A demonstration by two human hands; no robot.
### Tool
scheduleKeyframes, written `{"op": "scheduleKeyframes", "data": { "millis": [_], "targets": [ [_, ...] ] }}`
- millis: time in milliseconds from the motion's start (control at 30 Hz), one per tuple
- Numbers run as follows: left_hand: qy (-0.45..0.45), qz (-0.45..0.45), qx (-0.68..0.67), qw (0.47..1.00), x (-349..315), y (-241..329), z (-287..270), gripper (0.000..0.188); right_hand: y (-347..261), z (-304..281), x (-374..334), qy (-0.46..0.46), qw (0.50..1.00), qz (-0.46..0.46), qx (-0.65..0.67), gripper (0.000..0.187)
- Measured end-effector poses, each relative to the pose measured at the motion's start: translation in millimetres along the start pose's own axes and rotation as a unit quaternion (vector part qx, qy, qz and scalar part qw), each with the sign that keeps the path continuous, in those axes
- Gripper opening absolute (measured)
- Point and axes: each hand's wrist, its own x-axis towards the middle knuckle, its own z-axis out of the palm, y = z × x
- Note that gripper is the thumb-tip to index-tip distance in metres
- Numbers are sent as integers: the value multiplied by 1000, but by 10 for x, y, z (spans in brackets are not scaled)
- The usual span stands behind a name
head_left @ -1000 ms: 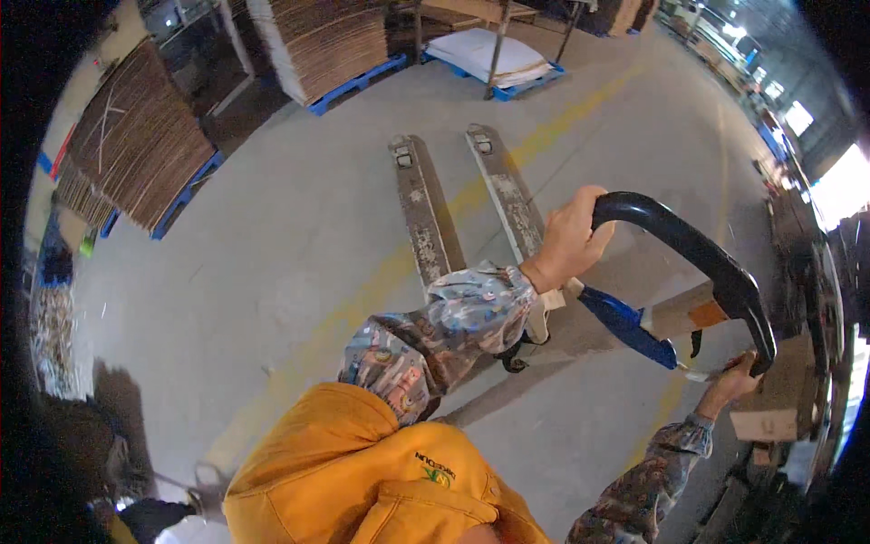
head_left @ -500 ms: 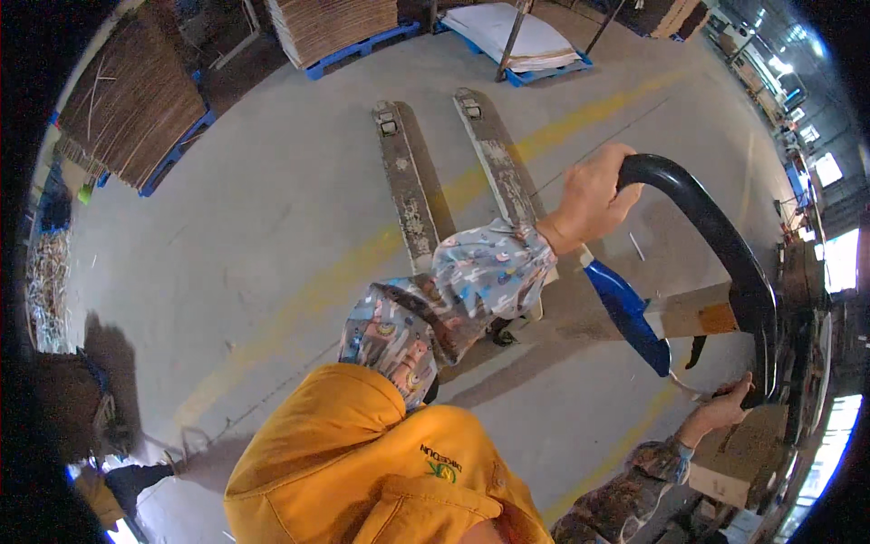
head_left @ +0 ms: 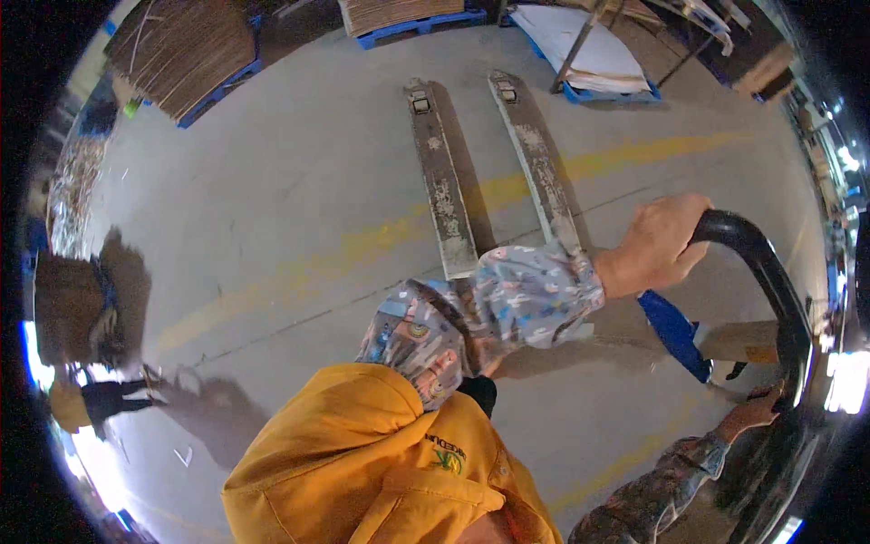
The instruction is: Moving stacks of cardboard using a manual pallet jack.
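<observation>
Pallet jack handle (head_left: 761,263) swung rightward, both hands gripping, forks (head_left: 489,163) seemingly unloaded

Glossy black handle (head_left: 766,272), worn scuffed metal forks (head_left: 444,190), matt concrete floor (head_left: 272,208), patterned cloth sleeve (head_left: 507,304).

Pallet jack (head_left: 444,181) and loaded blue pallets (head_left: 417,20) stand on concrete floor (head_left: 272,208).

Pallet jack forks (head_left: 485,172) lie flat on the floor (head_left: 272,208), pointing away, with its loop handle (head_left: 766,281) off to the right. Cardboard stacks (head_left: 186,50) sit on pallets far left, a sheet pile (head_left: 589,50) beyond the fork tips.
</observation>
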Motion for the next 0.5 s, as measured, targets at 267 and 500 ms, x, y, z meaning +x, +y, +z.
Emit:
{"op": "scheduleKeyframes", "data": {
  "millis": [267, 500],
  "targets": [
    [27, -14, 38, 999, -12, 180, -217, 34, -617, 848, 633, 10, 955, 115, 272, 17],
    [43, -44, 34, 997, -12, 210, -164, 33, -821, 1043, 877, -25, 945, 109, 306, 27]
  ]
}}
